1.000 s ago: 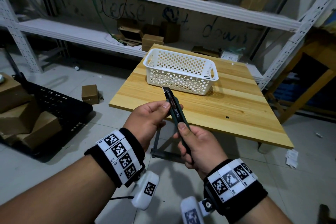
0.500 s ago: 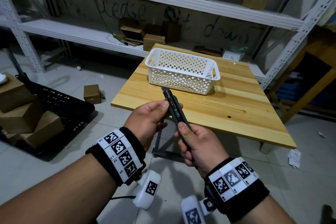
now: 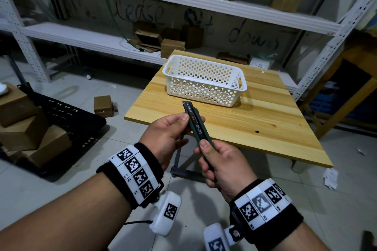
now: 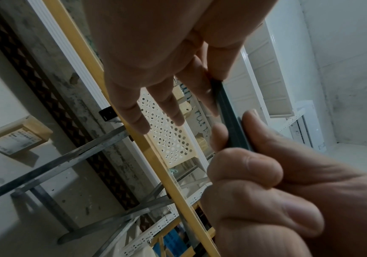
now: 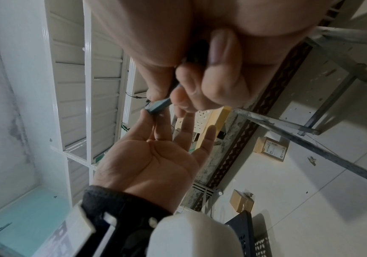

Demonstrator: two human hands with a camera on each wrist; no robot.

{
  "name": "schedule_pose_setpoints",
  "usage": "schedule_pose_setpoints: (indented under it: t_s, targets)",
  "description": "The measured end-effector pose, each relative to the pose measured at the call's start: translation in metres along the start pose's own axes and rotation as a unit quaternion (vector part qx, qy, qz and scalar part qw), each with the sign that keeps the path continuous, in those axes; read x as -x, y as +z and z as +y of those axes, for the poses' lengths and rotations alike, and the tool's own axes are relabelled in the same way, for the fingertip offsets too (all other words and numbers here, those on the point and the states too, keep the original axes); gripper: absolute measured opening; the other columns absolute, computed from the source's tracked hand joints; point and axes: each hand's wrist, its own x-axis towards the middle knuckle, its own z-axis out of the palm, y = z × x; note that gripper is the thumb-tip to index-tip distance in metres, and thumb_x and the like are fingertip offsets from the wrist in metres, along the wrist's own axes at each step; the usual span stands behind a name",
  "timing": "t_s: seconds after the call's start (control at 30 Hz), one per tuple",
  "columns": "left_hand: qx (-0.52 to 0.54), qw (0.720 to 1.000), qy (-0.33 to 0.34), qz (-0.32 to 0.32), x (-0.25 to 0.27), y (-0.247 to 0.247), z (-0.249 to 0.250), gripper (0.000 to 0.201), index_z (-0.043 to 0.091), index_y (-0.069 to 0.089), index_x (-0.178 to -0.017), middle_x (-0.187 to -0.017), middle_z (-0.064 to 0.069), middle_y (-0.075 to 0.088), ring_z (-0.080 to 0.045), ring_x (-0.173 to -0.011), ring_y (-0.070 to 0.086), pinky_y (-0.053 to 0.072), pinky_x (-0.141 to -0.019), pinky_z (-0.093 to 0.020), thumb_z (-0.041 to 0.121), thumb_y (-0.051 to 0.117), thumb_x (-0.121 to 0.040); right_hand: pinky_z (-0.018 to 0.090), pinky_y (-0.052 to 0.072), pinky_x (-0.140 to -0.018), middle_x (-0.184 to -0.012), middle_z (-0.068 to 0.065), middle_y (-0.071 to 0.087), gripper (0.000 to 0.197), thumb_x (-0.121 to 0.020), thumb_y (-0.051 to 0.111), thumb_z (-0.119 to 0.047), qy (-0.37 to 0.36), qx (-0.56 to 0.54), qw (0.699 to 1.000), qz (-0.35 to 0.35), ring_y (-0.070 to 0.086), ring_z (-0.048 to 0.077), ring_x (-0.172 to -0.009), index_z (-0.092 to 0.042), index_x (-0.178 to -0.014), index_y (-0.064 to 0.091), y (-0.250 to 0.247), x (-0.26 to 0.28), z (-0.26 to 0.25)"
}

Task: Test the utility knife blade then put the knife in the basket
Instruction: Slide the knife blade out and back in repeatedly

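A dark green utility knife (image 3: 195, 126) is held up in the air in front of the wooden table (image 3: 255, 128), tip pointing away towards the basket. My right hand (image 3: 206, 153) grips its lower half, thumb on top. My left hand (image 3: 192, 118) pinches the upper part between thumb and forefinger, its other fingers straight. Whether any blade sticks out of the tip is too small to tell. The white perforated basket (image 3: 204, 91) stands empty on the table's far side. In the wrist views the knife (image 4: 231, 121) (image 5: 158, 106) runs between both hands.
Metal shelving (image 3: 183, 0) with cardboard boxes rises behind the table. On the floor at left lie stacked boxes (image 3: 20, 128), a black perforated panel (image 3: 67, 116) and a small box (image 3: 103, 106). A wooden frame (image 3: 357, 87) stands at right.
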Motion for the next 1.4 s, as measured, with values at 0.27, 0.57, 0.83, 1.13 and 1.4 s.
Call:
schedule_pose_setpoints:
  t_s: [0.27,0.57,0.83,1.13,1.4]
  targets:
    - [0.01,1.0,0.0,0.004,-0.0013,0.0001,-0.0002,0.029,0.02,0.08,-0.1,-0.121,-0.004,0.085,-0.025,-0.12,0.074,0.035,-0.122,-0.059,0.024,0.052,-0.109,0.024,0.025,-0.041,-0.058,0.003,0.05,0.025,-0.1,0.057,-0.032,0.007,-0.003,1.0,-0.005,0.034,0.013,-0.042,-0.009,-0.094,0.066,0.0021,0.0011,-0.0023]
    - [0.012,1.0,-0.007,0.006,-0.0008,0.0001,0.0015,0.028,0.02,0.079,-0.103,-0.119,-0.003,0.085,-0.026,-0.122,0.073,0.034,-0.123,-0.061,0.023,0.052,-0.11,0.023,0.027,-0.04,-0.06,0.002,0.051,0.024,-0.101,0.055,-0.028,0.02,-0.006,1.0,-0.013,0.036,0.013,-0.044,-0.006,-0.099,0.065,0.0019,0.0027,-0.005]
    - [0.018,1.0,-0.011,0.004,-0.0006,-0.0007,0.0024,0.027,0.019,0.079,-0.103,-0.121,-0.004,0.084,-0.024,-0.121,0.074,0.034,-0.123,-0.062,0.023,0.052,-0.109,0.022,0.029,-0.039,-0.062,0.002,0.053,0.021,-0.102,0.055,-0.026,0.022,-0.016,0.999,-0.017,0.038,0.013,-0.045,-0.007,-0.104,0.066,0.0015,0.0025,-0.004]
    - [0.038,0.999,-0.019,0.004,-0.0007,-0.0022,0.0025,0.03,0.018,0.08,-0.098,-0.12,-0.006,0.084,-0.024,-0.114,0.075,0.034,-0.123,-0.064,0.022,0.052,-0.11,0.021,0.029,-0.039,-0.062,0.003,0.053,0.018,-0.103,0.053,-0.02,0.031,-0.027,0.999,-0.032,0.039,0.013,-0.046,-0.007,-0.105,0.065,0.0031,0.0045,-0.0076]
    - [0.037,0.999,-0.03,0.005,-0.0007,-0.0033,0.0041,0.028,0.018,0.078,-0.101,-0.122,-0.007,0.084,-0.025,-0.115,0.075,0.035,-0.122,-0.064,0.022,0.051,-0.11,0.021,0.029,-0.039,-0.063,0.003,0.053,0.017,-0.104,0.05,-0.017,0.035,-0.039,0.998,-0.045,0.039,0.012,-0.047,-0.008,-0.108,0.064,0.0044,0.0056,-0.0081]
